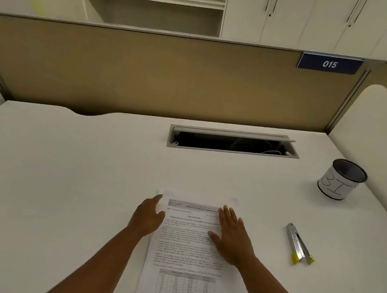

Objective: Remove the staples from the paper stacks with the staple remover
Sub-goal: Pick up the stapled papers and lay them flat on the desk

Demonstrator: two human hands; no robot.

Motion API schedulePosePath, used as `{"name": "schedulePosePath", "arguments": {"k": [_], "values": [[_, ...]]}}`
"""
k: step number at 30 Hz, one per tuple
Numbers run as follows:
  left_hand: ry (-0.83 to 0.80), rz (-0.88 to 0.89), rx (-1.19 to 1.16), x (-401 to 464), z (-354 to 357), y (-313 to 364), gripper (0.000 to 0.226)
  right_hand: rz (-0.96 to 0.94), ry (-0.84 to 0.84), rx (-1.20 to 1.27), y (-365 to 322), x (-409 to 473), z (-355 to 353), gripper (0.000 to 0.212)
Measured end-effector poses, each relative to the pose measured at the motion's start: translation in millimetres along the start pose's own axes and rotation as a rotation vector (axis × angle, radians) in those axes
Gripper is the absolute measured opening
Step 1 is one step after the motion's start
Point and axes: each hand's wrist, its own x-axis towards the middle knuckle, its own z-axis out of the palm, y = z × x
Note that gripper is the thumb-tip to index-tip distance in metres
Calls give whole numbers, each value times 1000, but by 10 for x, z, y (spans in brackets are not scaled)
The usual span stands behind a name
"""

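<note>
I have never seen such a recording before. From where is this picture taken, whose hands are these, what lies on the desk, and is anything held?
There is one picture, from a camera worn on a person's head, looking forward and down. No machine is involved. The left hand rests at the left edge of a printed paper stack, and the right hand lies flat on it. Neither hand holds anything. To the right, on the white desk, lies the staple remover, untouched. Farther back stands a mesh cup with a paper label. Behind the stack is an open cable slot.
</note>
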Motion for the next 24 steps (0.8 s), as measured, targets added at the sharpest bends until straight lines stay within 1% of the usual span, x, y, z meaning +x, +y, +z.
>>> {"name": "schedulePosePath", "arguments": {"k": [3, 5, 8, 10, 13, 18, 21, 23, 24], "values": [[91, -99, -177, 36, 99, 34, 56, 11, -43, 18, -5, 16, 58, 73], [148, -176, -283, 85, 116, 60, 57, 8, -42, 28, -9, 21, 112, 74], [170, -284, -367, 192, 83, 66, 57, 5, -26, 37, 16, 46, 152, 74], [140, -316, -409, 226, 84, 51, 52, 3, -30, 45, 12, 65, 161, 75], [108, -279, -429, 223, 124, 14, 39, 0, -29, 46, -11, 85, 168, 75], [178, -198, -363, 201, 131, 17, 21, 30, -30, 94, -45, 121, 117, 73], [250, -125, -330, 177, 40, 135, 14, 59, 67, 203, -186, 157, -33, 59], [318, -21, -277, 154, -39, 274, 9, 108, 147, 375, -376, 200, -227, 47], [347, 35, -237, 135, -76, 358, 9, 122, 161, 476, -494, 218, -352, 41]]}}
